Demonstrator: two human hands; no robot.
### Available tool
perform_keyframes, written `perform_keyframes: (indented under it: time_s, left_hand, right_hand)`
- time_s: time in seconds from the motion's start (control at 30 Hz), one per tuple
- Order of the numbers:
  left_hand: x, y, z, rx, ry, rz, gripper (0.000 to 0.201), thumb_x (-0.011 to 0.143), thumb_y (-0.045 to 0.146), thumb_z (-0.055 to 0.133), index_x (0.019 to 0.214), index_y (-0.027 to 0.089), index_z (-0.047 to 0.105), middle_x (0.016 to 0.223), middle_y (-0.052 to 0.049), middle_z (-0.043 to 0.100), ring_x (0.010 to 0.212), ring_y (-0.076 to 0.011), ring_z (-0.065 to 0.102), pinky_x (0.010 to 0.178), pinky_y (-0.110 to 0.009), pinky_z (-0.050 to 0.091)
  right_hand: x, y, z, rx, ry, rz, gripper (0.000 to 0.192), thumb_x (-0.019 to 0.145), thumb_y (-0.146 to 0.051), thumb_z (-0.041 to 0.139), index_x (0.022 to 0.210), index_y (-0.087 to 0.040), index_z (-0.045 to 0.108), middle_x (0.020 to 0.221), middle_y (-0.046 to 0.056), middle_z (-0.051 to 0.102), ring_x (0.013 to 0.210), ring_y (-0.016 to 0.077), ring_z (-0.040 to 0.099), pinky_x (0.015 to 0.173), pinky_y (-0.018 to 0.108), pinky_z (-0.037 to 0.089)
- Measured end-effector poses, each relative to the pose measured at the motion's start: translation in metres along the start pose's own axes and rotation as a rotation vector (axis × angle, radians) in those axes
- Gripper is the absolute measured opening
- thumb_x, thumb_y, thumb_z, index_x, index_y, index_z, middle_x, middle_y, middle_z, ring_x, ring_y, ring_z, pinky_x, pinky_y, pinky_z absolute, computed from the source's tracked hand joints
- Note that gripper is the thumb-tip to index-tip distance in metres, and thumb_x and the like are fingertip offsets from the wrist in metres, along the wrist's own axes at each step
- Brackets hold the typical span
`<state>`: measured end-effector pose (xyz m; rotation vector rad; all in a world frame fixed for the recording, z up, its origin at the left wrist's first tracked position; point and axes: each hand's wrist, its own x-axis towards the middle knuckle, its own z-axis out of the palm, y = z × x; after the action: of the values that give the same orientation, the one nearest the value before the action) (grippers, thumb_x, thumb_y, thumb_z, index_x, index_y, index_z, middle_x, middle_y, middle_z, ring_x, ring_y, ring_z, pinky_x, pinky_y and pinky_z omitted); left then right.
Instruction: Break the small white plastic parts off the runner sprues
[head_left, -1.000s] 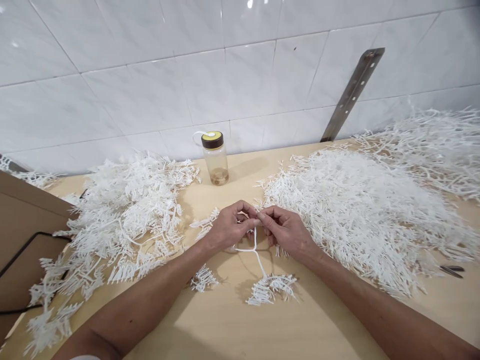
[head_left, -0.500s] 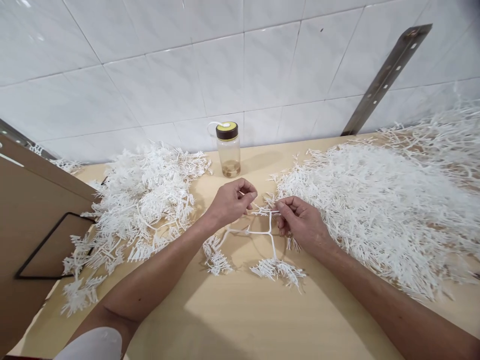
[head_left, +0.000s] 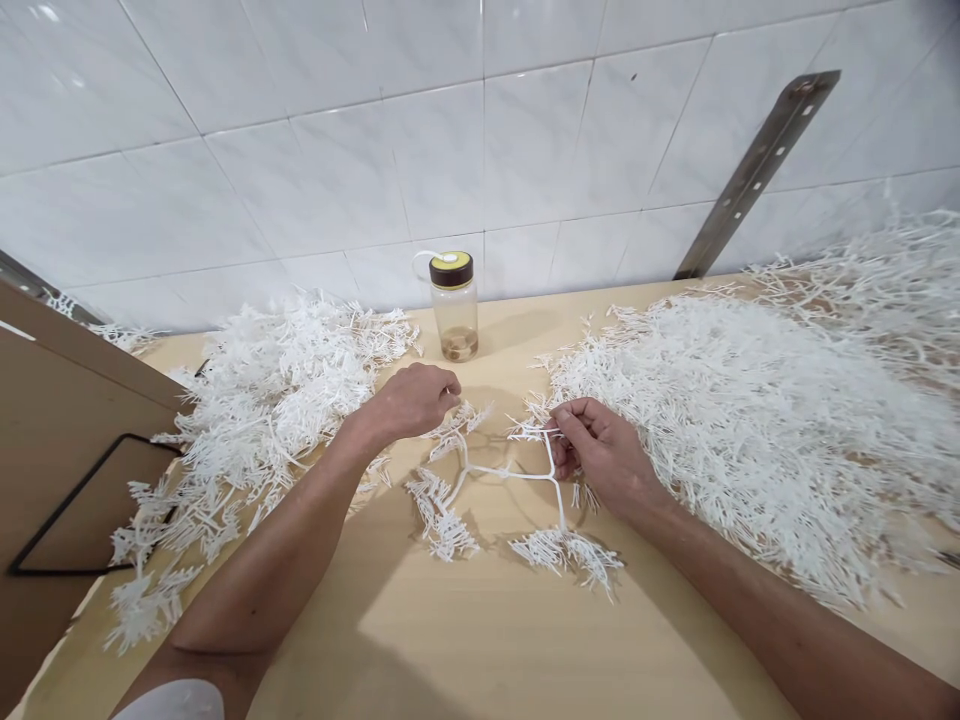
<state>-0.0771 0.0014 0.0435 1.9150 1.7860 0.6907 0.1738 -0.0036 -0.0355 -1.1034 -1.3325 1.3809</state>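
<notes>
A white branched plastic piece (head_left: 491, 470) is spread above the table in front of me, with fringed clusters at its branch ends. My right hand (head_left: 600, 445) pinches its upper right branch between thumb and forefinger. My left hand (head_left: 420, 400) hovers just above and left of the upper left cluster, back of the hand up and fingers curled together. What its fingertips hold, if anything, is hidden. One fringed cluster (head_left: 442, 520) hangs at the lower left of the piece, and another cluster (head_left: 566, 550) at the lower right.
To my left lies a heap of white fringed pieces (head_left: 292, 370), beside a cardboard box (head_left: 67, 400) with a black outline. A larger white heap (head_left: 750, 420) covers the right side. A clear bottle (head_left: 455, 310) with a dark lid stands near the tiled wall (head_left: 435, 150).
My left hand has moved left, from beside the right hand to the upper left cluster, which now shows. My right hand keeps its pinch on the piece.
</notes>
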Motion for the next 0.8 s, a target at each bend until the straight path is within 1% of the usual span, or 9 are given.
perform_keyframes:
  time_s: [0.1,0.2,0.3,0.37,0.43,0.47,0.53,0.67,0.8]
  left_hand:
    - [-0.002,0.004,0.001,0.326,-0.173,-0.011,0.011,0.077,0.029,0.065,0.078,0.020,0.071,0.081,-0.008,0.072,0.069,-0.0210,0.060,0.063,-0.028,0.037]
    - [-0.002,0.010,0.002,0.410,-0.148,-0.010,0.018,0.078,0.033,0.065,0.088,0.019,0.071,0.086,-0.009,0.072,0.072,-0.0224,0.059,0.061,-0.029,0.036]
    - [-0.011,0.028,0.002,0.322,-0.041,0.062,0.014,0.081,0.032,0.064,0.080,0.019,0.070,0.080,-0.008,0.070,0.070,-0.0209,0.058,0.061,-0.028,0.036]
    - [-0.025,0.047,0.005,0.152,-0.037,0.157,0.016,0.083,0.032,0.064,0.073,0.019,0.069,0.071,-0.006,0.067,0.064,-0.0189,0.056,0.060,-0.028,0.038]
    - [-0.045,0.068,0.012,-0.067,-0.207,0.321,0.018,0.086,0.031,0.062,0.073,0.022,0.070,0.069,-0.005,0.067,0.062,-0.0179,0.056,0.060,-0.029,0.041]
    - [-0.055,0.077,0.018,-0.118,-0.311,0.399,0.016,0.086,0.031,0.063,0.076,0.023,0.071,0.072,-0.004,0.067,0.064,-0.0180,0.058,0.062,-0.029,0.043]
    - [-0.072,0.087,0.032,-0.111,-0.397,0.485,0.015,0.088,0.022,0.058,0.082,0.024,0.072,0.082,-0.005,0.069,0.072,-0.0193,0.061,0.066,-0.030,0.045]
    - [-0.080,0.081,0.061,0.036,-0.471,0.555,0.026,0.086,0.007,0.050,0.095,0.023,0.068,0.098,-0.007,0.068,0.077,-0.0192,0.062,0.064,-0.029,0.045]
    - [-0.068,0.066,0.072,0.057,-0.482,0.528,0.017,0.086,0.013,0.055,0.086,0.022,0.069,0.086,-0.006,0.066,0.071,-0.0189,0.061,0.061,-0.029,0.043]
  right_hand:
    - [0.000,-0.001,0.000,0.000,-0.002,-0.009,0.030,0.088,-0.048,0.063,0.082,-0.019,0.057,0.053,-0.004,0.059,0.040,0.0109,0.055,0.040,0.022,0.048]
    - [0.001,0.001,0.000,-0.001,0.002,-0.010,0.029,0.087,-0.047,0.063,0.083,-0.019,0.058,0.054,-0.004,0.059,0.041,0.0112,0.056,0.041,0.023,0.049]
    - [0.001,0.001,0.000,0.002,0.009,-0.012,0.028,0.087,-0.047,0.063,0.084,-0.020,0.058,0.055,-0.003,0.060,0.043,0.0119,0.057,0.043,0.024,0.050]
    - [0.001,0.000,0.000,0.006,0.005,-0.022,0.029,0.087,-0.049,0.063,0.083,-0.020,0.057,0.054,-0.003,0.060,0.043,0.0124,0.057,0.043,0.024,0.050]
    - [0.001,-0.002,0.000,0.000,-0.004,-0.031,0.029,0.086,-0.048,0.063,0.082,-0.020,0.057,0.055,-0.003,0.061,0.045,0.0126,0.057,0.044,0.024,0.050]
    - [0.001,-0.004,0.000,-0.010,-0.006,-0.032,0.028,0.086,-0.047,0.064,0.081,-0.020,0.058,0.055,-0.002,0.061,0.046,0.0125,0.058,0.045,0.024,0.050]
    - [0.000,-0.007,0.001,-0.024,-0.009,-0.025,0.028,0.085,-0.047,0.064,0.080,-0.020,0.058,0.056,-0.002,0.061,0.046,0.0118,0.057,0.045,0.024,0.050]
    - [0.001,-0.006,0.002,-0.026,-0.032,-0.020,0.031,0.085,-0.049,0.063,0.079,-0.019,0.060,0.056,-0.002,0.061,0.046,0.0107,0.056,0.044,0.023,0.050]
    - [0.002,-0.001,0.000,-0.043,-0.064,-0.041,0.034,0.086,-0.051,0.063,0.083,-0.018,0.063,0.060,0.000,0.064,0.050,0.0113,0.059,0.048,0.024,0.054]
